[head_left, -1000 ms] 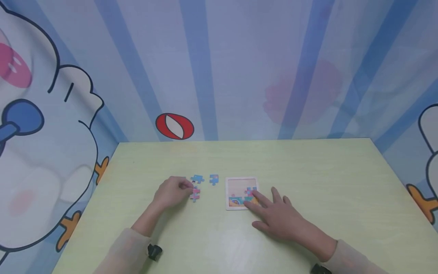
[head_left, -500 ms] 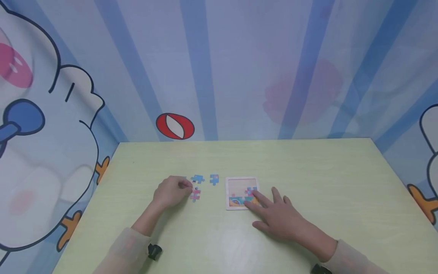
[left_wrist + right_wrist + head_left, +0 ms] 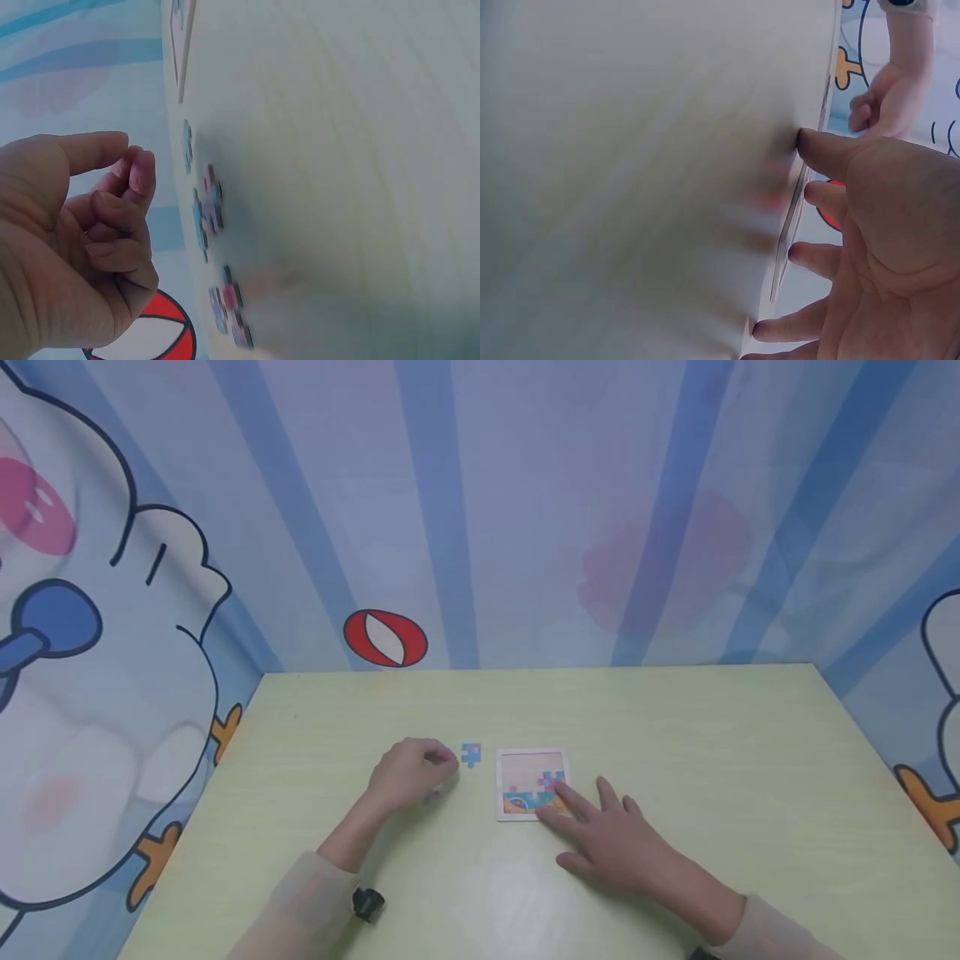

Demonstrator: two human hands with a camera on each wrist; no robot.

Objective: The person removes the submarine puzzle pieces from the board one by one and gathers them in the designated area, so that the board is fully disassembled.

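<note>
My left hand (image 3: 416, 772) hovers over the left group of jigsaw pieces, its fingers curled and thumb against the fingertips. In the left wrist view no piece shows between the thumb and fingers (image 3: 141, 176). Just right of those fingertips lies a blue jigsaw piece (image 3: 471, 754). Other pieces, including a pink-and-blue one (image 3: 213, 199), lie below the hand, mostly hidden in the head view. My right hand (image 3: 618, 839) is spread, with fingertips on the lower right of the small framed puzzle tray (image 3: 499, 785). Inside the tray sit several pieces, one pink and blue (image 3: 551, 779).
A pale yellow-green table (image 3: 712, 735) carries everything. Behind it hangs a striped blue cloth backdrop (image 3: 525, 527) with cartoon prints. A black strap device (image 3: 368, 904) sits at the left wrist.
My left hand has moved right and slightly away from me, now covering pieces that showed beside it before. The right hand keeps its place on the tray.
</note>
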